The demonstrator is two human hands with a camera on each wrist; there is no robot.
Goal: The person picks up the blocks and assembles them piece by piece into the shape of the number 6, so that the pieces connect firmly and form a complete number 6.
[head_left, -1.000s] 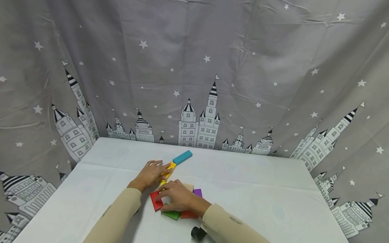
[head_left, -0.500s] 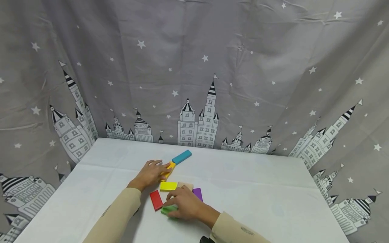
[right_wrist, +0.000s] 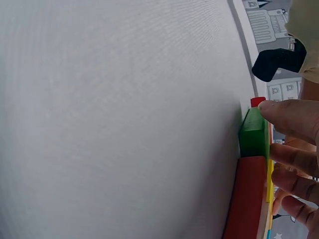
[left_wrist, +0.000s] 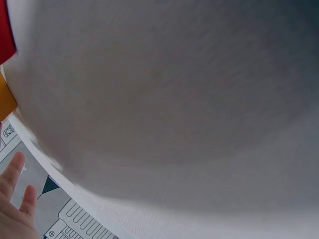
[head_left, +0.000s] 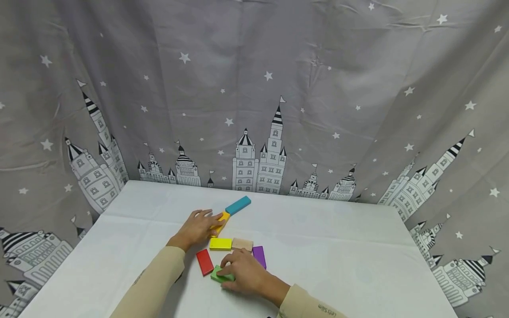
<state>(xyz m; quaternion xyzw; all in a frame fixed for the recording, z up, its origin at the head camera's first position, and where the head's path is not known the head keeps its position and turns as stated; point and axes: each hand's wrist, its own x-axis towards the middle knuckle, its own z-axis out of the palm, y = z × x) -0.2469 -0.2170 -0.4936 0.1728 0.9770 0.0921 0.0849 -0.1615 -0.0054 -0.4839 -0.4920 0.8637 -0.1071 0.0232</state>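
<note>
My left hand [head_left: 196, 229] rests its fingertips on an orange-yellow block [head_left: 223, 221] on the white table; in the left wrist view, two fingers [left_wrist: 29, 199] are stretched out. A blue block [head_left: 238, 205] lies against that block's far end. With thumb and finger, my right hand [head_left: 246, 271] pinches a green block [head_left: 218, 277], which lies flat; the right wrist view shows this green block [right_wrist: 255, 134] beside a red-orange block [right_wrist: 246, 196]. The hand hides the red-orange block in the head view. A red block [head_left: 204, 262] lies left of the green one.
Beyond the right hand lie a yellow block [head_left: 220, 244] and a pale wooden block [head_left: 242, 244] end to end. A purple block [head_left: 259, 256] sits to their right. A grey castle-print curtain [head_left: 318, 110] hangs behind the table [head_left: 338, 256].
My right hand has shifted slightly right and toward me, from over the red block to the green one, uncovering the yellow block. The green block has turned a little. My left hand stays put.
</note>
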